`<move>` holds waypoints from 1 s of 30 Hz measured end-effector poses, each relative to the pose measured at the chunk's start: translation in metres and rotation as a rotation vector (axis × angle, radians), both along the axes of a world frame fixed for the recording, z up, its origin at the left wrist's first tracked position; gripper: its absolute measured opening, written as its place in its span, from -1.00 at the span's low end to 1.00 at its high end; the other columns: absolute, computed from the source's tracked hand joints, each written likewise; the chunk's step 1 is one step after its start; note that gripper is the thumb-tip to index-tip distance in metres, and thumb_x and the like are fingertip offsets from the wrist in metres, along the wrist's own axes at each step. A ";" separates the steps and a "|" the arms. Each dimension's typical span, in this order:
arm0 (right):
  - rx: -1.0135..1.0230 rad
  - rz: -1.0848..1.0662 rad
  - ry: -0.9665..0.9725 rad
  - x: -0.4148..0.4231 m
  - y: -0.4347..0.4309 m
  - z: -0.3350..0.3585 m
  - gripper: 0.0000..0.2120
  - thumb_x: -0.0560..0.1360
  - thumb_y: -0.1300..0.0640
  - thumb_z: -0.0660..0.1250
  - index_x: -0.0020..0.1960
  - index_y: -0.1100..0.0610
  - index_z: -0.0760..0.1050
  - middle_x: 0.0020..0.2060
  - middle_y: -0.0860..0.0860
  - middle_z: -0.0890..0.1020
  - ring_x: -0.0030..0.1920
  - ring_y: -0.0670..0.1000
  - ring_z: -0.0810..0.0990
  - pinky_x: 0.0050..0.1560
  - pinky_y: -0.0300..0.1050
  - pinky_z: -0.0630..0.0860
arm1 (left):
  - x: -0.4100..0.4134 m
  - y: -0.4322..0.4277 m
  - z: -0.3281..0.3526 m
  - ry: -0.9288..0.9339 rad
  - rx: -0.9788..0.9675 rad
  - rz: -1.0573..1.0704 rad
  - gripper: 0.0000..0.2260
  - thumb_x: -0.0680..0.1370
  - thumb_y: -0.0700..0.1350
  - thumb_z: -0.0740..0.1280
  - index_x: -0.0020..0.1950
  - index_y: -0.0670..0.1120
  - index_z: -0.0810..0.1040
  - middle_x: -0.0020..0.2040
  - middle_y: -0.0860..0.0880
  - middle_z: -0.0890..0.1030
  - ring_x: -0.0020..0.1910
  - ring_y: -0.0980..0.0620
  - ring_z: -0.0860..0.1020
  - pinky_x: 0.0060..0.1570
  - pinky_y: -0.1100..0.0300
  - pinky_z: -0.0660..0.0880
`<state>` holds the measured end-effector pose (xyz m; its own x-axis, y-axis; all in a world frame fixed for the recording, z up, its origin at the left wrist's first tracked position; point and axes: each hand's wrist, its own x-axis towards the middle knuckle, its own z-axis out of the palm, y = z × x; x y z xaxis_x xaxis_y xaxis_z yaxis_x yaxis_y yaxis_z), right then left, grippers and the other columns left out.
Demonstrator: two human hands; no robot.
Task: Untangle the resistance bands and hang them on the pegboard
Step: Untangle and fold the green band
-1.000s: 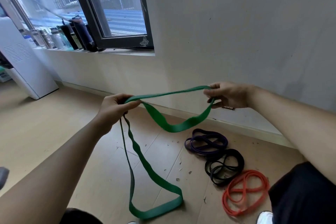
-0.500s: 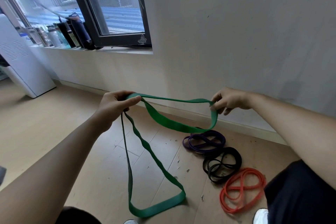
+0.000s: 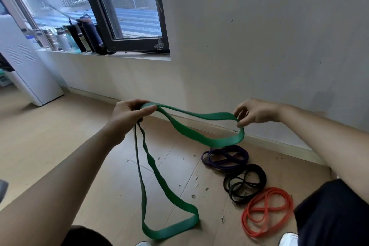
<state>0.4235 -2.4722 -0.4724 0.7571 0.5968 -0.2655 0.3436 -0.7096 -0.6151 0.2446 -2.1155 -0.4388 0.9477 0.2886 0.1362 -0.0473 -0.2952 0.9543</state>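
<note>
A wide green resistance band (image 3: 191,132) stretches between my two hands. My left hand (image 3: 127,116) grips it at the left, and from there a long loop hangs down to the floor. My right hand (image 3: 253,113) pinches the far end of the upper loop with fingertips. On the floor near the wall lie three coiled bands: a purple band (image 3: 225,158), a black band (image 3: 245,182) and an orange-red band (image 3: 267,210), in a row going toward my right leg. No pegboard is in view.
A grey wall (image 3: 259,36) runs ahead with a baseboard along the wooden floor (image 3: 50,146). A dark-framed window (image 3: 127,12) has several bottles (image 3: 79,38) on its sill. A white appliance (image 3: 22,62) stands at the left. Small debris flecks dot the floor.
My right hand has lowered slightly and loosened from a fuller grip to a fingertip pinch. The upper loop now sags lower and wider. My left hand has stayed about where it was.
</note>
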 end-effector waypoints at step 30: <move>0.435 0.262 -0.168 -0.092 0.072 0.076 -0.74 0.49 0.17 0.50 0.16 0.21 0.64 -0.07 0.02 0.71 -0.14 -0.14 0.67 -0.09 -0.29 0.57 | 0.000 -0.059 0.006 0.039 0.317 -0.437 -0.60 0.34 -0.09 0.56 0.12 -0.16 0.61 -0.06 -0.24 0.66 -0.04 -0.22 0.68 0.07 -0.10 0.66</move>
